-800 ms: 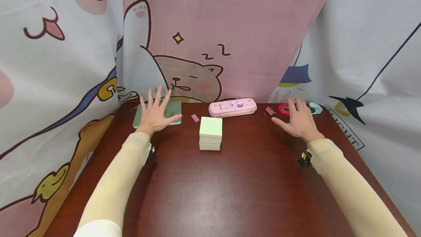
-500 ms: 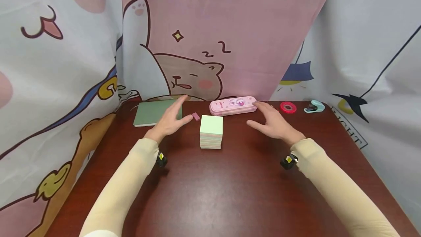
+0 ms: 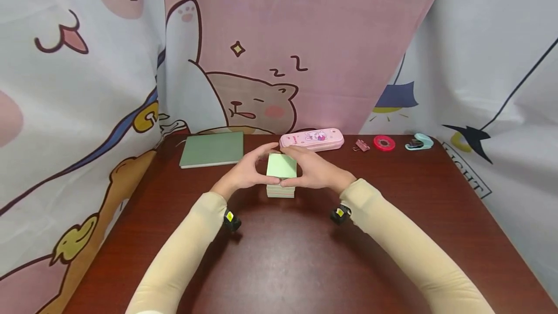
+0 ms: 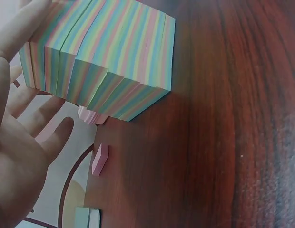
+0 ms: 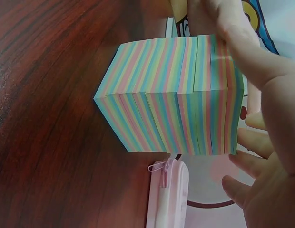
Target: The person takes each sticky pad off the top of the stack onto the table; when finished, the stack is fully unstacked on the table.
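Note:
A tall stack of paper notes, pale green on top with pastel-striped sides, stands on the table. My left hand reaches round its upper part from the left, the thumb across the near side. From the right, my right hand curls about the same upper part, its thumb tip close to the left one. In the left wrist view the striped sides of the stack show, with the left fingers behind it. The right wrist view has the right thumb against the stack's top edge; contact of the far fingertips is hidden.
At the back of the brown table lie a green notebook, a pink pencil case, a binder clip, a red round item and a mint tape dispenser. A small pink block lies near the stack.
Both hands, earlier spread wide over the back of the table, have moved inward and now surround the top of the note stack. The stack stands where it was.

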{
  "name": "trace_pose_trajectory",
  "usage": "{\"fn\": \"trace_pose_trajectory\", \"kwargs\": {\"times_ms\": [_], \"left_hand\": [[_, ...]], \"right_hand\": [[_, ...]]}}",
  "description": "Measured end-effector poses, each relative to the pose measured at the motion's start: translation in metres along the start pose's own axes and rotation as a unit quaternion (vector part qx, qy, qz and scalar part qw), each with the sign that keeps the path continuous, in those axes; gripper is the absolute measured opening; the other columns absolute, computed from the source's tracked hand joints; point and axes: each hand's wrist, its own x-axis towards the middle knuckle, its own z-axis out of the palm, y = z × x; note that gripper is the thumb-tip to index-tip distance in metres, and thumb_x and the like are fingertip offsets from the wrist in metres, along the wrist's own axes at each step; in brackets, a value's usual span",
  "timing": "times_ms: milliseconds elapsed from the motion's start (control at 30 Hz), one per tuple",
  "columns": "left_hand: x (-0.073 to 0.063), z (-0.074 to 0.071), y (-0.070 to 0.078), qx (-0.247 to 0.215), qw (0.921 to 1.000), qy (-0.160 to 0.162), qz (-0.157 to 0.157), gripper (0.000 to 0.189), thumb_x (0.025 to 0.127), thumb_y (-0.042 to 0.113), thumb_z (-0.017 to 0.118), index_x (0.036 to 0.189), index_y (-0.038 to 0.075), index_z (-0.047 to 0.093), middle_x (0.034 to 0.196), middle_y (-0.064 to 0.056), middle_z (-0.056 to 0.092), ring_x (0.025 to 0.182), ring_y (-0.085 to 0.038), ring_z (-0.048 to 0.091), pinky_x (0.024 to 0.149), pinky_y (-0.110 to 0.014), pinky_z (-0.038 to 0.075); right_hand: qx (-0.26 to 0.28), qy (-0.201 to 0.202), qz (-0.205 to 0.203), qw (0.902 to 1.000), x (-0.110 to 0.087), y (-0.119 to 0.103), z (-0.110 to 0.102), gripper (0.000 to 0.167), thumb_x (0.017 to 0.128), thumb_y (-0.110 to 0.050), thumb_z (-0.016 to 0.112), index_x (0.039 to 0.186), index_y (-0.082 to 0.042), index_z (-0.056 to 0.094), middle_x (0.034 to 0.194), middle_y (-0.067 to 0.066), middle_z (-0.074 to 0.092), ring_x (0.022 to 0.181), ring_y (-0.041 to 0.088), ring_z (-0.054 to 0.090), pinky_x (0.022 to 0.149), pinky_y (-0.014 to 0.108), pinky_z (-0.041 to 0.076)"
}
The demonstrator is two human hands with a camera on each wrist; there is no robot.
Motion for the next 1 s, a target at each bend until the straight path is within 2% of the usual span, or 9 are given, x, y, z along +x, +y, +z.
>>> {"fn": "trace_pose_trajectory", "kwargs": {"times_ms": [167, 367, 533, 600, 767, 867, 1000], "left_hand": [[0.001, 0.000, 0.001, -0.024, 0.9996, -0.011, -0.012, 0.097, 0.080, 0.010, 0.093, 0.160, 0.006, 0.039, 0.145, -0.012, 0.060, 0.137, -0.030, 0.057, 0.117, -0.055, 0.041], [0.000, 0.001, -0.002, 0.010, 0.9993, -0.020, -0.029, 0.089, 0.081, 0.019, 0.092, 0.157, 0.006, 0.047, 0.152, -0.009, 0.057, 0.141, -0.030, 0.052, 0.119, -0.054, 0.039], [-0.002, 0.005, -0.006, 0.037, 0.9986, -0.016, -0.035, 0.079, 0.084, 0.026, 0.091, 0.152, 0.007, 0.055, 0.152, -0.007, 0.058, 0.153, -0.031, 0.037, 0.127, -0.056, 0.024], [-0.002, 0.006, -0.008, 0.037, 0.9987, -0.011, -0.034, 0.077, 0.084, 0.025, 0.091, 0.151, 0.007, 0.056, 0.152, -0.007, 0.059, 0.157, -0.032, 0.030, 0.128, -0.056, 0.017], [-0.004, 0.009, -0.009, 0.033, 0.9984, -0.002, -0.045, 0.076, 0.085, 0.025, 0.091, 0.150, 0.008, 0.057, 0.153, -0.006, 0.058, 0.160, -0.034, 0.019, 0.128, -0.056, 0.016], [-0.006, 0.010, -0.009, 0.028, 0.9983, 0.003, -0.051, 0.076, 0.085, 0.025, 0.091, 0.151, 0.008, 0.057, 0.154, -0.007, 0.057, 0.161, -0.034, 0.015, 0.128, -0.058, 0.014], [-0.007, 0.010, -0.010, 0.020, 0.9984, 0.011, -0.052, 0.076, 0.084, 0.022, 0.091, 0.150, 0.007, 0.057, 0.153, -0.007, 0.058, 0.161, -0.034, 0.015, 0.128, -0.059, 0.014]], "right_hand": [[-0.002, -0.005, 0.003, 1.0000, -0.001, 0.001, -0.001, 0.092, 0.090, -0.043, 0.083, 0.158, 0.004, 0.041, 0.158, 0.020, 0.049, 0.145, 0.033, 0.047, 0.122, 0.049, 0.037], [0.005, 0.014, 0.007, 0.9999, -0.014, 0.005, -0.006, 0.086, 0.088, -0.038, 0.085, 0.156, -0.004, 0.046, 0.150, 0.015, 0.057, 0.138, 0.029, 0.054, 0.116, 0.049, 0.043], [0.015, 0.038, 0.014, 0.9991, -0.035, 0.009, -0.017, 0.082, 0.087, -0.036, 0.087, 0.154, -0.007, 0.050, 0.144, 0.009, 0.061, 0.126, 0.024, 0.059, 0.108, 0.048, 0.049], [0.013, 0.049, 0.028, 0.9983, -0.045, 0.014, -0.021, 0.081, 0.086, -0.035, 0.088, 0.153, -0.008, 0.051, 0.144, 0.007, 0.061, 0.122, 0.023, 0.059, 0.103, 0.047, 0.051], [0.008, 0.075, 0.081, 0.9939, -0.073, 0.033, -0.025, 0.083, 0.084, -0.035, 0.089, 0.153, -0.009, 0.052, 0.146, 0.007, 0.060, 0.120, 0.024, 0.058, 0.098, 0.048, 0.051], [0.002, 0.065, 0.100, 0.9928, -0.085, 0.045, -0.017, 0.082, 0.084, -0.034, 0.089, 0.151, -0.004, 0.053, 0.144, 0.012, 0.061, 0.122, 0.027, 0.059, 0.103, 0.051, 0.050], [-0.004, 0.011, 0.109, 0.9940, -0.090, 0.056, 0.003, 0.080, 0.086, -0.034, 0.087, 0.149, 0.001, 0.052, 0.141, 0.017, 0.062, 0.126, 0.031, 0.060, 0.108, 0.054, 0.049]]}}
